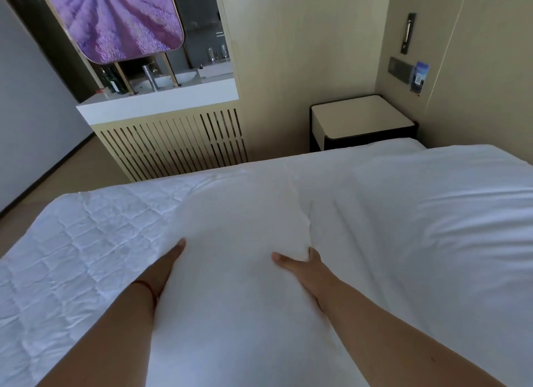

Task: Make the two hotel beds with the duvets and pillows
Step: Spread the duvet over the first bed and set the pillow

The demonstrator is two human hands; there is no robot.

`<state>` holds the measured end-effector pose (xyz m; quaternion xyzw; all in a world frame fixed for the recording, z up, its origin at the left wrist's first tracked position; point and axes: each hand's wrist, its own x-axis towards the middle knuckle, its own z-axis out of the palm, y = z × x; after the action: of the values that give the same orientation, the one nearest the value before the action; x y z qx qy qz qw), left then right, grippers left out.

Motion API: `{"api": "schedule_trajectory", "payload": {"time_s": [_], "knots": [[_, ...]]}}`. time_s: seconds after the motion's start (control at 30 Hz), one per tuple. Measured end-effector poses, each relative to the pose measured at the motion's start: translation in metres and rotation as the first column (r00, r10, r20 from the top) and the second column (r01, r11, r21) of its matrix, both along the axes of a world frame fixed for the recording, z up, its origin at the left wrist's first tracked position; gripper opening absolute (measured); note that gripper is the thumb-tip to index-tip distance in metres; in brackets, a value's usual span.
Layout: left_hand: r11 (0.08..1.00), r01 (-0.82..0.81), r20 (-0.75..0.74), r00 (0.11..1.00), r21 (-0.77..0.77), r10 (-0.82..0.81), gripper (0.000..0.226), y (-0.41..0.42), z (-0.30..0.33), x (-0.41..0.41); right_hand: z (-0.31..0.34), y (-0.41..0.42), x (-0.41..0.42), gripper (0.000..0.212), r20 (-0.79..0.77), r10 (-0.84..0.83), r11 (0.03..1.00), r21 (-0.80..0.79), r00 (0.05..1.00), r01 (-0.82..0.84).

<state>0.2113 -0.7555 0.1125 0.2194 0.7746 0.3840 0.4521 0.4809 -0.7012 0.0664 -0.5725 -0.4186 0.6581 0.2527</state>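
A white duvet [239, 213] is bunched up in front of me over the bed [86, 242], whose quilted mattress pad shows bare on the left. My left hand [168, 264] lies along the left side of the bundle, thumb on top, fingers hidden beneath the cloth. My right hand [300, 267] grips a fold of the duvet, thumb pointing left, fingers tucked behind the fold. More white bedding [447, 213] covers the right half of the bed.
A cream bedside table [363, 121] with a dark frame stands in the far right corner. A slatted partition [173, 144] with a white counter, sink and bottles rises beyond the bed. Floor [72, 167] runs along the far left.
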Motion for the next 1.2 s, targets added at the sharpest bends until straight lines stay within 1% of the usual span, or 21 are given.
{"api": "schedule_trajectory", "payload": {"time_s": [0.03, 0.1, 0.13, 0.17, 0.23, 0.33, 0.4, 0.47, 0.53, 0.63, 0.67, 0.73, 0.77, 0.83, 0.87, 0.9, 0.93, 0.97, 1.03, 1.1, 1.2], "knots": [[0.999, 0.012, 0.015, 1.000, 0.035, -0.013, 0.044, 0.002, 0.000, 0.000, 0.002, -0.001, 0.001, 0.122, -0.064, -0.017, 1.000, 0.000, 0.998, 0.017], [0.993, 0.018, -0.005, 1.000, 0.113, -0.018, 0.044, 0.011, 0.010, 0.006, 0.014, -0.003, 0.005, 0.076, -0.131, -0.026, 0.999, 0.043, 0.991, 0.032], [0.990, 0.027, -0.046, 0.999, 0.138, -0.020, 0.044, 0.017, 0.018, 0.009, 0.021, -0.003, 0.009, 0.059, -0.152, -0.044, 0.997, 0.059, 0.987, 0.054], [0.986, 0.049, -0.089, 0.995, 0.157, -0.035, 0.041, 0.025, 0.029, 0.013, 0.029, -0.001, 0.014, 0.054, -0.168, -0.066, 0.994, 0.071, 0.984, 0.079], [0.969, 0.093, -0.093, 0.993, 0.228, -0.073, 0.036, 0.039, 0.054, 0.026, 0.049, 0.004, 0.030, 0.049, -0.183, -0.094, 0.988, 0.103, 0.979, 0.114], [0.936, 0.103, 0.019, 0.993, 0.337, -0.116, 0.020, 0.059, 0.091, 0.058, 0.082, 0.012, 0.067, 0.031, -0.200, -0.135, 0.971, 0.169, 0.970, 0.170], [0.924, 0.093, 0.080, 0.988, 0.371, -0.132, 0.013, 0.071, 0.114, 0.095, 0.108, 0.018, 0.102, 0.035, -0.200, -0.168, 0.955, 0.210, 0.965, 0.210], [0.908, 0.056, 0.129, 0.984, 0.415, -0.120, 0.017, 0.084, 0.131, 0.137, 0.131, 0.024, 0.144, 0.047, -0.187, -0.200, 0.933, 0.264, 0.962, 0.245], [0.879, 0.061, 0.158, 0.976, 0.473, -0.153, 0.037, 0.101, 0.143, 0.185, 0.155, 0.031, 0.194, 0.052, -0.164, -0.237, 0.910, 0.308, 0.958, 0.277], [0.847, 0.083, 0.190, 0.959, 0.525, -0.212, 0.061, 0.130, 0.152, 0.259, 0.190, 0.044, 0.277, 0.042, -0.103, -0.294, 0.871, 0.380, 0.950, 0.311], [0.844, 0.089, 0.201, 0.953, 0.529, -0.226, 0.068, 0.137, 0.154, 0.287, 0.199, 0.048, 0.306, 0.042, -0.096, -0.310, 0.857, 0.403, 0.946, 0.322], [0.829, 0.066, 0.256, 0.935, 0.556, -0.246, 0.076, 0.153, 0.150, 0.341, 0.210, 0.057, 0.363, 0.044, -0.056, -0.339, 0.832, 0.448, 0.939, 0.327], [0.824, 0.045, 0.302, 0.918, 0.565, -0.257, 0.075, 0.158, 0.147, 0.369, 0.211, 0.062, 0.391, 0.043, -0.013, -0.353, 0.826, 0.466, 0.936, 0.318], [0.832, 0.039, 0.320, 0.912, 0.553, -0.256, 0.059, 0.164, 0.134, 0.423, 0.206, 0.076, 0.441, 0.039, 0.104, -0.394, 0.817, 0.494, 0.913, 0.296], [0.845, 0.076, 0.275, 0.927, 0.529, -0.256, 0.055, 0.167, 0.122, 0.444, 0.198, 0.085, 0.463, 0.043, 0.198, -0.431, 0.812, 0.511, 0.880, 0.283], [0.863, 0.137, 0.215, 0.939, 0.486, -0.269, 0.060, 0.167, 0.105, 0.464, 0.187, 0.094, 0.480, 0.050, 0.319, -0.470, 0.813, 0.520, 0.823, 0.263], [0.897, 0.198, 0.154, 0.948, 0.395, -0.277, 0.072, 0.165, 0.085, 0.480, 0.173, 0.100, 0.492, 0.058, 0.437, -0.489, 0.824, 0.515, 0.755, 0.236], [0.928, 0.250, 0.097, 0.953, 0.277, -0.286, 0.085, 0.162, 0.061, 0.494, 0.156, 0.102, 0.496, 0.063, 0.518, -0.472, 0.845, 0.498, 0.713, 0.198], [0.950, 0.306, 0.006, 0.952, 0.056, -0.307, 0.096, 0.143, 0.020, 0.516, 0.117, 0.103, 0.490, 0.063, 0.625, -0.338, 0.908, 0.414, 0.704, 0.068], [0.954, 0.292, 0.021, 0.956, -0.072, -0.291, 0.099, 0.124, -0.007, 0.532, 0.085, 0.103, 0.481, 0.064, 0.715, -0.217, 0.940, 0.337, 0.664, -0.057], [0.966, 0.246, 0.155, 0.960, -0.075, -0.233, 0.102, 0.113, -0.027, 0.536, 0.073, 0.110, 0.475, 0.063, 0.780, -0.168, 0.949, 0.294, 0.603, -0.117]]}}
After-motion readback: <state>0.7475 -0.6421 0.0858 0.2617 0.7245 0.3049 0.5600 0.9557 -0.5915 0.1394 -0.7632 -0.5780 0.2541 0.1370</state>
